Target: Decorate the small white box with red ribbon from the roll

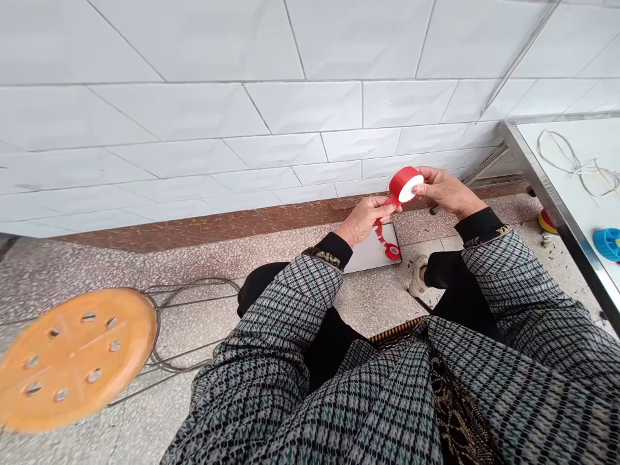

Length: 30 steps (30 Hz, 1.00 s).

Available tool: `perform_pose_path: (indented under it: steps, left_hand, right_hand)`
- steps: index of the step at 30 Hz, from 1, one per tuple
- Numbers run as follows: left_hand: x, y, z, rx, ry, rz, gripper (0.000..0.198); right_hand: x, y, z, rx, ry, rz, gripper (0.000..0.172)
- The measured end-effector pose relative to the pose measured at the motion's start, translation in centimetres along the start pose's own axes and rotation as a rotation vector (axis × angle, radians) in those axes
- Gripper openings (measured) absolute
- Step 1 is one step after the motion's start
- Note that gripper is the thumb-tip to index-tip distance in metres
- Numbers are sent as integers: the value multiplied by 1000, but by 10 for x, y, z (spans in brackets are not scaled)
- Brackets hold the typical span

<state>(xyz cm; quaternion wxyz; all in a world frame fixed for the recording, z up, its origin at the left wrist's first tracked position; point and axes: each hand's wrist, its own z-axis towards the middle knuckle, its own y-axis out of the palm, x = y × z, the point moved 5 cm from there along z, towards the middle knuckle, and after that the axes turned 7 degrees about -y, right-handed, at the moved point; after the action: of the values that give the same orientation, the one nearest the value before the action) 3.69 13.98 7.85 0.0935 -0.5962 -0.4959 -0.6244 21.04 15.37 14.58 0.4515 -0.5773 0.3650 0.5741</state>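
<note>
Roll (405, 184) of red tape or ribbon, white at its core, is held above the floor, ahead of the far wall's white tiles (314, 106). The right hand (445, 192) grips the roll from the right side, thumb on the white core face and fingers behind. The left hand (361, 219) is closed to a narrow pinch on the red strip at the roll's left, near side. The hands are close together, with the roll between them.

Below the left hand, a red strip (380, 234) runs down to a smaller red roll (392, 252) (whether it joins the pinched strip cannot be told). The smaller roll is seen over the right part of a flat white panel (361, 255) on the terrazzo floor (358, 297). A light-coloured shoe (419, 276) is to the right of the panel.

At the left, near side stands a stool with a round orange seat (72, 355), perforated by a ring of holes. At the right is a metal-framed white table (571, 203), carrying a loose coil of thin wire (578, 171) and, nearer, a blue plastic spool-like part (608, 244).
</note>
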Motion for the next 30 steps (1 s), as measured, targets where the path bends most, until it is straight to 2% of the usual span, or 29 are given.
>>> perform_pose_path:
  steps: [3,7,12,14,17,20,26,30]
  left_hand:
    - [1,-1,-2,-1,-33,65,23]
    - [2,-2,-5,-3,-85,115,26]
    - [0,-4,-5,45,-143,124,29]
    - [-1,-4,-4,59,-168,129,35]
    - [-2,-3,-4,78,-199,128,56]
    - [-2,-1,-5,96,-222,147,65]
    - [-9,3,-5,117,-328,256,61]
    - [-16,2,-1,133,-377,207,56]
  right_hand:
    - [-1,-1,-4,-20,92,-66,47]
    - [-2,-4,-6,16,202,-124,35]
    - [-4,-2,-7,31,283,-200,30]
    - [-3,-1,-7,19,305,-232,26]
    - [-2,2,-7,-30,296,-315,21]
    - [-4,7,-6,-143,232,-532,18]
    - [-13,30,-5,-366,114,-1248,19]
    - [-16,44,-9,-419,30,-1450,21]
